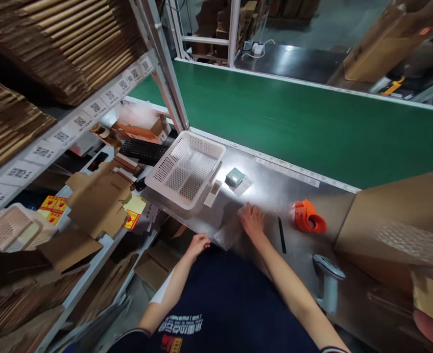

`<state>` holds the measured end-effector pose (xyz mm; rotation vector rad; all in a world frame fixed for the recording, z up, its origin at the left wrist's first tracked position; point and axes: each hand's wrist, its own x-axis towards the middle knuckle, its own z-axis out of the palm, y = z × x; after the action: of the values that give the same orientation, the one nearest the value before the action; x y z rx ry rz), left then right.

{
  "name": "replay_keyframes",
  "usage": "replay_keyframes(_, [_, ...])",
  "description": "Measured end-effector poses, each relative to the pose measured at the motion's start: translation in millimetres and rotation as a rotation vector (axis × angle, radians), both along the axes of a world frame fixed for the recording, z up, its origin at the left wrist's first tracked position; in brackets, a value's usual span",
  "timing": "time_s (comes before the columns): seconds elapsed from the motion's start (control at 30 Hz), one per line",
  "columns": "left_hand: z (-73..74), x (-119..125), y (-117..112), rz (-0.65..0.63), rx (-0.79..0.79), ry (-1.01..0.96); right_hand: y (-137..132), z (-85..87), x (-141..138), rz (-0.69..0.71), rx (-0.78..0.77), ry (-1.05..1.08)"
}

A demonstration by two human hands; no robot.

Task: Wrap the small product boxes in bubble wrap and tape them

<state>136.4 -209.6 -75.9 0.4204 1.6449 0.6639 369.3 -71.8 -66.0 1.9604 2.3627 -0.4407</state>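
Two hands are seen at steel bench (275, 191). Right hand (252, 220) is laid, fingers extended, on far end of bubble-wrap sheet (226, 238); left hand (200, 243) is curled by bench edge; whether wrap is pinched there cannot be told. Sheet could be dragged off edge by careless pull; teal box (234, 176) could be knocked by forward reach. Wrap looks clear, thin, slightly rumpled, spread between hands.
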Motion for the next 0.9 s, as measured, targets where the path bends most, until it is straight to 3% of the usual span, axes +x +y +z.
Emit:
replay_keyframes(0.17, [-0.9,13.4,15.2,-0.121,-0.08,0.103,8.1,-0.8,8.4,0.033,-0.102,0.102])
replay_keyframes(0.37, [1.1,23.2,18.6,-0.355,-0.087,0.438,38.8,-1.8,21.7,-0.227,-0.296,0.304])
replay_keyframes(0.43, [5.7,28.4,19.0,-0.5,-0.044,0.592,45.2,-0.2,23.2,-0.208,-0.37,0.341])
replay_keyframes(0.53, [12.4,36.0,20.8,-0.64,0.02,0.667,31.4,4.6,17.1,-0.144,-0.344,0.346])
replay_keyframes(0.7, [12.1,41.0,22.4,-0.549,0.08,0.556,-8.6,10.8,-1.7,-0.043,-0.241,0.274])
replay_keyframes(0.77, [8.4,39.6,22.1,-0.485,0.086,0.504,-6.4,10.8,-0.5,-0.022,-0.246,0.273])
replay_keyframes(0.9, [-2.3,37.9,26.1,-0.337,0.071,0.363,23.6,9.0,15.2,-0.031,-0.293,0.309])
